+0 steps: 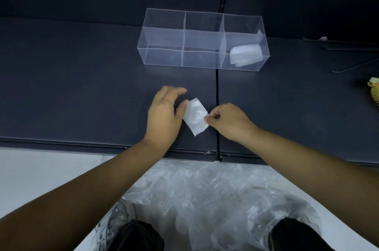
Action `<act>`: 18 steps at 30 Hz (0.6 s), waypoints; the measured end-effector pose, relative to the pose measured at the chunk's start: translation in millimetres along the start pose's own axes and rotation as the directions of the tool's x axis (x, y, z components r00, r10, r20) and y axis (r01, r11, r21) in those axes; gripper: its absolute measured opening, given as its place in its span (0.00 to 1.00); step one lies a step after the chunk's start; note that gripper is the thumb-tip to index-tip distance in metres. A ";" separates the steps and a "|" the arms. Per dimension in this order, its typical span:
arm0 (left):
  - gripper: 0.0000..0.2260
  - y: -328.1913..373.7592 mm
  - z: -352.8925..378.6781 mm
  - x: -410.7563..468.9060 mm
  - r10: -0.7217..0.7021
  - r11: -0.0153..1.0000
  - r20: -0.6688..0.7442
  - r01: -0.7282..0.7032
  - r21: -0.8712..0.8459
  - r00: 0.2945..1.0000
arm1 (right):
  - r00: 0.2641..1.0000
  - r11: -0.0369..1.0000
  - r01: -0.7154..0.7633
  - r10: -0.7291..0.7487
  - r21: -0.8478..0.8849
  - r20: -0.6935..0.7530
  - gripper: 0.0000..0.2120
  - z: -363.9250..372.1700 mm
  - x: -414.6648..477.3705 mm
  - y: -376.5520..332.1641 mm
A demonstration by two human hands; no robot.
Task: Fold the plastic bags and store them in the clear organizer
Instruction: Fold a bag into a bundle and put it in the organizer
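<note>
A small folded white plastic bag (pixel 195 116) lies on the dark shelf surface (pixel 82 86) between my hands. My left hand (pixel 164 115) rests beside it, thumb touching its left edge, fingers spread. My right hand (pixel 227 121) pinches the bag's right corner between thumb and fingers. Behind them stands the clear organizer (pixel 202 42) with three compartments. Its right compartment holds folded white bags (pixel 246 55); the left and middle ones look empty.
A heap of loose crumpled plastic bags (pixel 205 199) lies below the shelf's front edge, by my knees. A yellow-green object (pixel 374 91) shows at the right edge. Thin dark wires (pixel 348 66) lie at the back right. A seam runs down the shelf.
</note>
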State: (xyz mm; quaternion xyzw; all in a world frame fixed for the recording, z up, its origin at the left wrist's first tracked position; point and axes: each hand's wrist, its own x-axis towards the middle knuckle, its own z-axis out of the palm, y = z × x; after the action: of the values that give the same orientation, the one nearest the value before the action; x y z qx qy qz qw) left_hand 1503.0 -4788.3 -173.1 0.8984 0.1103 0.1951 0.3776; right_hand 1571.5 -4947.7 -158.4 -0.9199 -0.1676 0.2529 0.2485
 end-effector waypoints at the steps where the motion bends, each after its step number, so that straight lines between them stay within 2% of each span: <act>1: 0.12 1.6 2.6 -8.1 0.086 0.994 0.044 -0.088 0.063 0.995 | 1.000 1.000 -0.004 0.004 -0.009 0.001 0.16 0.0 0.1 -0.8; 3: 0.17 1.7 10.2 -22.2 0.140 0.972 0.225 -0.178 0.155 0.964 | 1.000 1.000 -0.013 0.013 -0.014 0.000 0.15 0.5 0.2 -2.8; 5: 0.24 -3.4 16.2 -31.1 0.082 0.938 0.389 -0.203 0.281 0.917 | 1.000 1.000 -0.014 0.013 -0.022 -0.009 0.14 1.3 0.1 -3.2; 6: 0.26 -8.1 18.4 -33.5 0.063 0.910 0.426 -0.227 0.348 0.903 | 1.000 0.999 -0.012 0.011 -0.030 -0.020 0.13 2.5 -0.4 -2.6; 9: 0.29 -15.9 20.2 -35.6 0.048 0.870 0.461 -0.264 0.417 0.886 | 0.992 0.999 0.010 -0.014 -0.036 -0.122 0.09 12.0 -6.5 0.4; 13: 0.29 -16.4 21.7 -34.3 0.026 0.853 0.488 -0.273 0.444 0.873 | 0.920 0.969 0.082 -0.164 -0.234 -0.355 0.13 30.7 -13.6 10.4; 18: 0.30 -16.4 21.6 -34.5 -0.016 0.821 0.511 -0.280 0.497 0.859 | 0.882 0.975 0.071 -0.159 -0.209 -0.444 0.11 34.2 -13.0 23.2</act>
State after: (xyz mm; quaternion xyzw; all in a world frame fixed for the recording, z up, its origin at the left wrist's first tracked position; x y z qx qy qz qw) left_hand 1480.5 -4802.7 -208.0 0.9934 -0.0030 -0.0548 0.1007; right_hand 1546.3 -4959.7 -191.6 -0.9611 -0.1816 -0.0032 0.2082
